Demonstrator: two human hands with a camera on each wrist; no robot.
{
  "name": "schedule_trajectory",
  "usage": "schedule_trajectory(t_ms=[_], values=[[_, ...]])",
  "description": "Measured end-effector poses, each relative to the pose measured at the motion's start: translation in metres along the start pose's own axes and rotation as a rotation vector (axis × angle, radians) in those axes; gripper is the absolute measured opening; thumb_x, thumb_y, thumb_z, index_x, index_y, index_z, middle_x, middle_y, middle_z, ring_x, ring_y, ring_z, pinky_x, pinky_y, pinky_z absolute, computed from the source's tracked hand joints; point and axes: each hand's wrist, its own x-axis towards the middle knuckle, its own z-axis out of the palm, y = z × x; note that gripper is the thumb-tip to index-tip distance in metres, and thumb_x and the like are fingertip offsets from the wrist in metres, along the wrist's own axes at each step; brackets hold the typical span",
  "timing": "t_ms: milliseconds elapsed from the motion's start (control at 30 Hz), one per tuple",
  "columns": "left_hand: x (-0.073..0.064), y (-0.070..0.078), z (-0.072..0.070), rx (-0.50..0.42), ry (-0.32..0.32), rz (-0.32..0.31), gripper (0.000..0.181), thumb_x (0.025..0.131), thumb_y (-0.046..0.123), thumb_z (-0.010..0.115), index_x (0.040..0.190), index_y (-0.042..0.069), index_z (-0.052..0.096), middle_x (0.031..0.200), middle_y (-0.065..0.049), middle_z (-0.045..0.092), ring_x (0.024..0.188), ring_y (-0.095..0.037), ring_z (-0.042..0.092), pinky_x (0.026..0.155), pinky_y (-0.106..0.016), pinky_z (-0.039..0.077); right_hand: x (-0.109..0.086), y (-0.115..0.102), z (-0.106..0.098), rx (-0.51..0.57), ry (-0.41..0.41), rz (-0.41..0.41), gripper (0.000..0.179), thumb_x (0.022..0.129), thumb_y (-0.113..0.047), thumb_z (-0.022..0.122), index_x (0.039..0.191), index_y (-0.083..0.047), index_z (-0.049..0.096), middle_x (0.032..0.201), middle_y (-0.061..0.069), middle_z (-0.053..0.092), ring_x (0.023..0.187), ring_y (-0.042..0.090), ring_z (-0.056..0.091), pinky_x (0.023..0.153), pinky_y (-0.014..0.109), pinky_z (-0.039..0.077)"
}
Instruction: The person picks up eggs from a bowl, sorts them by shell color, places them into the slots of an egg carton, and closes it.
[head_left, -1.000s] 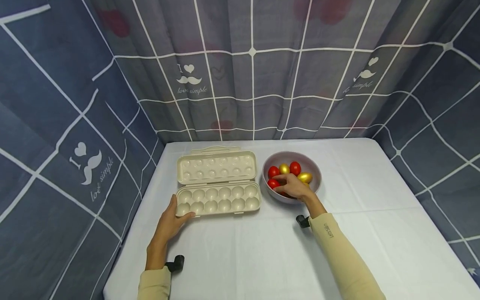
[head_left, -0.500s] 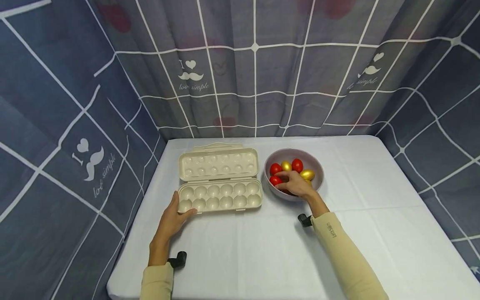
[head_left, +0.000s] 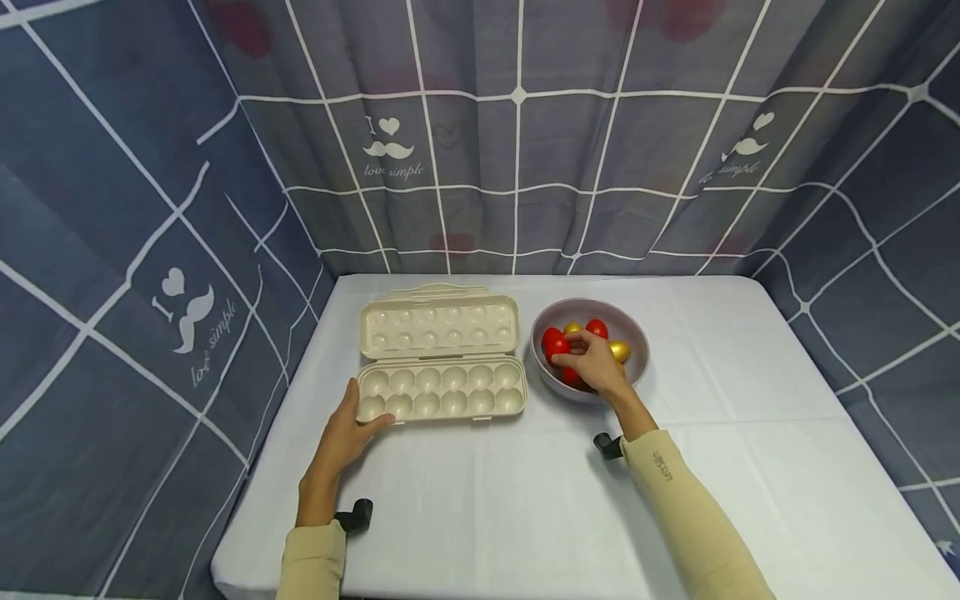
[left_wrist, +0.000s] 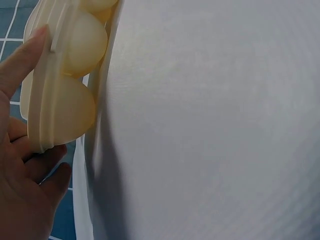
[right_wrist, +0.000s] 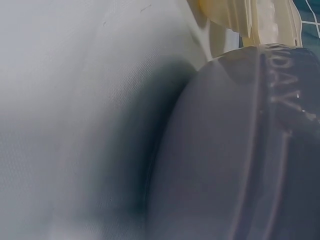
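An open cream egg carton (head_left: pixel 441 405) with two rows of cups lies at the left, its lid (head_left: pixel 439 328) folded back. My left hand (head_left: pixel 343 433) holds its front left corner, thumb along the front edge and fingers round the end; the left wrist view shows the thumb (left_wrist: pixel 25 59) against the wall. At the right, a mauve bowl (head_left: pixel 642 367) contains red and gold eggs. Inside it my right hand (head_left: pixel 596 365) pinches a red egg (head_left: pixel 556 345) between thumb and fingers. The bowl's outer wall (right_wrist: pixel 200 155) fills much of the right wrist view, where that hand is out of sight.
A white cloth (head_left: pixel 480 500) covers the table. Dark blue-grey checked curtains (head_left: pixel 517 183) hang behind it and on both sides. The carton's right end stands close beside the bowl.
The right hand has gripped a red egg and raised it slightly within the bowl. The left hand keeps its hold on the carton. The head view has shifted a little.
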Motion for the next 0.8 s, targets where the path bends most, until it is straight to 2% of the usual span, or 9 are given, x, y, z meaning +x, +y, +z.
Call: schedule_trajectory(t_ms=[100, 233, 433, 567, 733, 800], values=[[0.001, 0.000, 0.000, 0.000, -0.003, 0.002, 0.114, 0.086, 0.042, 0.076, 0.154, -0.007, -0.001, 0.160, -0.028, 0.001, 0.147, -0.040, 0.005, 0.117, -0.053, 0.010, -0.001, 0.000, -0.001, 0.026, 0.028, 0.008, 0.053, 0.084, -0.016, 0.079, 0.125, 0.006, 0.055, 0.123, 0.021, 0.058, 0.113, 0.037, 0.054, 0.100, 0.045, 0.043], [0.000, 0.001, 0.000, -0.003, 0.001, 0.005, 0.114, 0.086, 0.042, 0.076, 0.154, -0.008, 0.000, 0.160, -0.028, 0.001, 0.147, -0.041, 0.005, 0.117, -0.053, 0.010, -0.002, 0.000, -0.002, 0.081, 0.049, 0.007, 0.055, 0.084, -0.017, 0.079, 0.128, 0.005, 0.054, 0.122, 0.019, 0.057, 0.112, 0.031, 0.055, 0.097, 0.037, 0.045], [-0.001, 0.001, 0.001, -0.022, 0.029, 0.013, 0.112, 0.085, 0.039, 0.078, 0.154, -0.008, 0.003, 0.160, -0.028, 0.004, 0.147, -0.041, 0.008, 0.118, -0.051, 0.011, -0.002, -0.004, -0.002, 0.258, 0.099, -0.001, 0.047, 0.085, -0.008, 0.076, 0.125, 0.006, 0.055, 0.113, 0.015, 0.060, 0.097, 0.018, 0.060, 0.083, 0.031, 0.053], [-0.001, 0.000, 0.003, -0.039, 0.046, 0.017, 0.112, 0.084, 0.038, 0.079, 0.155, -0.007, 0.005, 0.160, -0.027, 0.007, 0.147, -0.039, 0.010, 0.118, -0.050, 0.012, 0.000, -0.008, 0.004, 0.333, 0.103, -0.019, 0.044, 0.086, -0.003, 0.074, 0.123, 0.007, 0.054, 0.108, 0.011, 0.061, 0.091, 0.011, 0.061, 0.081, 0.026, 0.053], [-0.001, 0.000, 0.002, -0.041, 0.045, 0.006, 0.113, 0.083, 0.039, 0.080, 0.155, -0.006, 0.004, 0.160, -0.026, 0.006, 0.147, -0.039, 0.009, 0.118, -0.050, 0.012, -0.002, -0.026, 0.028, 0.336, 0.070, -0.094, 0.048, 0.085, 0.000, 0.075, 0.126, 0.009, 0.054, 0.115, 0.017, 0.061, 0.096, 0.016, 0.061, 0.079, 0.020, 0.051], [-0.001, -0.001, 0.002, -0.039, 0.046, -0.003, 0.113, 0.083, 0.039, 0.080, 0.155, -0.006, 0.004, 0.160, -0.026, 0.006, 0.147, -0.039, 0.009, 0.118, -0.050, 0.012, -0.005, -0.040, 0.039, 0.325, 0.040, -0.138, 0.049, 0.084, 0.001, 0.075, 0.127, 0.010, 0.054, 0.118, 0.022, 0.061, 0.101, 0.023, 0.061, 0.084, 0.024, 0.051]])
